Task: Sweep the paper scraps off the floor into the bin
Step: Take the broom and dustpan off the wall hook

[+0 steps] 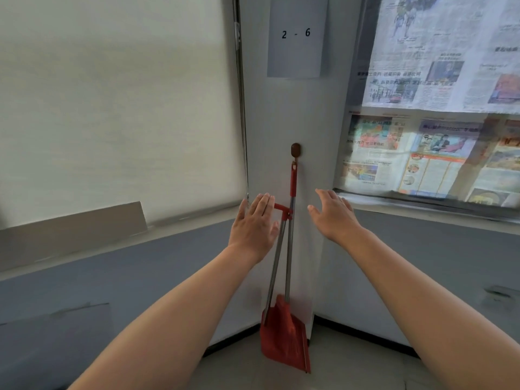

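Broom and dustpan set [284, 336] hangs from a wall hook [295, 150] in the corner. Left hand [254, 223] and right hand [334, 213] are both open and empty, either side of its poles. It looks light and stiff with slick metal poles, so grip the red top.

Red plastic dustpan [284, 336] on shiny metal poles [288, 257], brown hook [295, 150], matt wall [315, 114], newsprint [439, 66].

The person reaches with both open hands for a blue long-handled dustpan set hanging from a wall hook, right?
Not quite. The head view shows the dustpan set is red, not blue. The rest holds: the left hand and right hand are both open and reach toward it, and it hangs from the brown wall hook.
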Tool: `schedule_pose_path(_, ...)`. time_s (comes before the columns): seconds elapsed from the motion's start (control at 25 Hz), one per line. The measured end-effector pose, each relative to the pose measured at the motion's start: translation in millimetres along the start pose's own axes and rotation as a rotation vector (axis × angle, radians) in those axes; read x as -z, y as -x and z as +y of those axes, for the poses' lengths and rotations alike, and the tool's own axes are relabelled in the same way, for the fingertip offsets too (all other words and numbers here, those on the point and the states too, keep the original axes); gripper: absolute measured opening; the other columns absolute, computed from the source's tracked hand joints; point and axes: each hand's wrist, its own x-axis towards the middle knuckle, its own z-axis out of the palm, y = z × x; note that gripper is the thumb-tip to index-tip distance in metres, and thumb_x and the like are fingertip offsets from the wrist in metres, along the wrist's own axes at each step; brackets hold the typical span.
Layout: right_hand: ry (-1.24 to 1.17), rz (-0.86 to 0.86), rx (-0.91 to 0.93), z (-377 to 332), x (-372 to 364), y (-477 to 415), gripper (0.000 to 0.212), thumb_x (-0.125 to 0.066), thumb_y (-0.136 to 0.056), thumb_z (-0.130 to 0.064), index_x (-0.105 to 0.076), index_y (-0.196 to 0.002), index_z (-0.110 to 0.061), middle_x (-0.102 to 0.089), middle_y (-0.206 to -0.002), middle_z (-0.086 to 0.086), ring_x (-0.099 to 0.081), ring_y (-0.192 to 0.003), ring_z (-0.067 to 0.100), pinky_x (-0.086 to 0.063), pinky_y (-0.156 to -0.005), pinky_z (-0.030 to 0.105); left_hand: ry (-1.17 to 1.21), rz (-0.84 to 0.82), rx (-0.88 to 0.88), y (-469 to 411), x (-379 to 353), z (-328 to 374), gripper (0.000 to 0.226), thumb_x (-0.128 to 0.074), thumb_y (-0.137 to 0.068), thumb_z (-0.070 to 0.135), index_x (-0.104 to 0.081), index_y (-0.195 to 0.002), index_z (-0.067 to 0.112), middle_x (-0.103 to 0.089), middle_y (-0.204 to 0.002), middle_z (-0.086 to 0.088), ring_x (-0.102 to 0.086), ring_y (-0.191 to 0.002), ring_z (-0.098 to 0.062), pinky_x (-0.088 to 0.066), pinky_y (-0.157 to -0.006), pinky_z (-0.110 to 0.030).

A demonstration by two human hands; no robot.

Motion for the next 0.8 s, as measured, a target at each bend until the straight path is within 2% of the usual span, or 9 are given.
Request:
schedule_pose_path(0.32,0.003,-0.06,-0.025,16.6,-46.5,-118.0,0.058,-0.041,-0.096,-0.038,-0.028,-0.149,-0.016,-0.034,-0.152,0.006,-0.031,-0.141,0.025,-0.023,-0.117,0.042,-0.02,-0.112,-0.06,-100.2,-75.4,-42.2,0.063,-0.026,-0.102,0.04,-0.006,-0.155,0.012,-0.009,-0.164,-0.003,-0.001,-0.151,-0.017,-0.001,-0.123,-0.044)
schedule_pose_path(0.44,-0.18,-0.062,-0.142,26.0,-71.0,-162.7,0.057,-0.042,-0.095,-0.04,-0.032,-0.146,-0.016,-0.036,-0.15,0.005,-0.037,-0.137,0.026,-0.032,-0.113,0.045,-0.032,-0.188,-0.108,-134.2,-121.8,-60.3,0.063,-0.026,-0.103,0.039,-0.005,-0.155,0.011,-0.008,-0.164,-0.004,0.0,-0.151,-0.018,0.002,-0.123,-0.043)
schedule_pose_path(0.6,-0.242,-0.106,-0.301,32.6,-104.3,-220.0,0.069,-0.046,-0.092,-0.051,-0.029,-0.147,-0.014,-0.031,-0.151,0.007,-0.039,-0.135,0.027,-0.036,-0.108,0.043,0.0,-0.229,-0.178,-198.7,-166.2,-84.9,0.063,-0.032,-0.102,0.034,-0.008,-0.155,0.01,-0.012,-0.163,-0.005,-0.001,-0.151,-0.02,0.004,-0.123,-0.042)
schedule_pose_path(0.72,-0.307,-0.08,-0.429,33.7,-122.7,-268.3,0.075,-0.052,-0.088,-0.055,-0.029,-0.145,-0.013,-0.034,-0.149,0.009,-0.042,-0.133,0.029,-0.039,-0.106,0.044,0.052,-0.331,-0.194,-254.5,-187.3,-96.8,0.065,-0.042,-0.097,0.027,-0.015,-0.153,0.008,-0.018,-0.161,-0.007,-0.005,-0.151,-0.023,0.0,-0.123,-0.042)
schedule_pose_path(0.8,-0.307,-0.109,-0.456,35.9,-138.2,-291.2,0.075,-0.057,-0.086,-0.052,-0.031,-0.144,-0.012,-0.039,-0.145,0.01,-0.044,-0.131,0.028,-0.041,-0.104,0.043,0.064,-0.423,-0.234,-279.5,-204.9,-102.3,0.065,-0.047,-0.093,0.024,-0.022,-0.151,0.006,-0.025,-0.157,-0.009,-0.014,-0.148,-0.025,-0.007,-0.123,-0.041)
